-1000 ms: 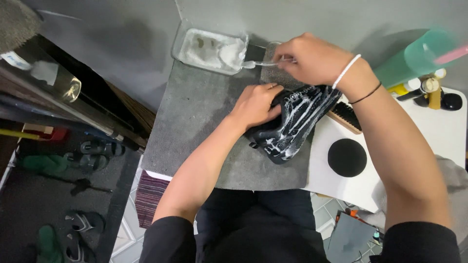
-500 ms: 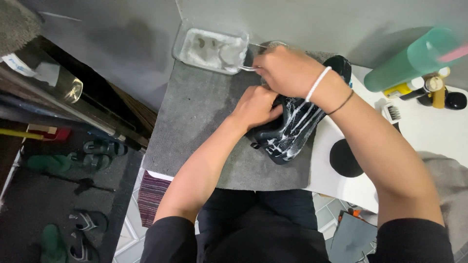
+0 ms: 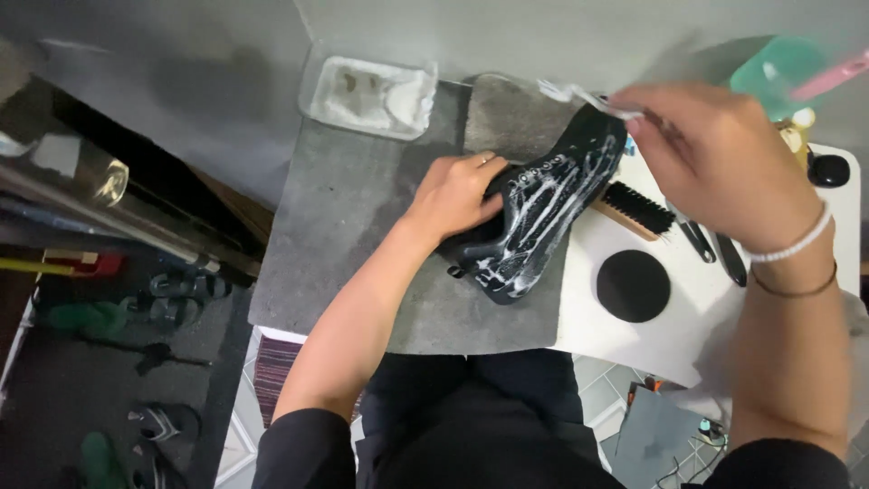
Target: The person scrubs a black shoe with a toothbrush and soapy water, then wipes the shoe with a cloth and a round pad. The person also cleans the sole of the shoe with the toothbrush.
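A black shoe [image 3: 543, 213] streaked with white foam lies on a grey mat [image 3: 362, 235]. My left hand [image 3: 457, 195] grips the shoe at its opening and holds it down. Above the shoe's toe, my right hand [image 3: 724, 163] holds a small white brush [image 3: 579, 95], whose bristled head points left just past the toe. The brush is blurred. A clear tray [image 3: 367, 91] with white suds stands at the mat's far edge.
A wooden brush with black bristles [image 3: 634, 210], a round black lid [image 3: 633, 285] and dark tools [image 3: 711, 244] lie on a white table [image 3: 661, 340] to the right. A teal bottle [image 3: 778, 72] stands behind. Shoes and sandals [image 3: 181, 294] lie on the floor at left.
My right hand has swung from the shoe's left side to the right, above the toe, with the small brush. My left hand keeps its hold on the shoe.
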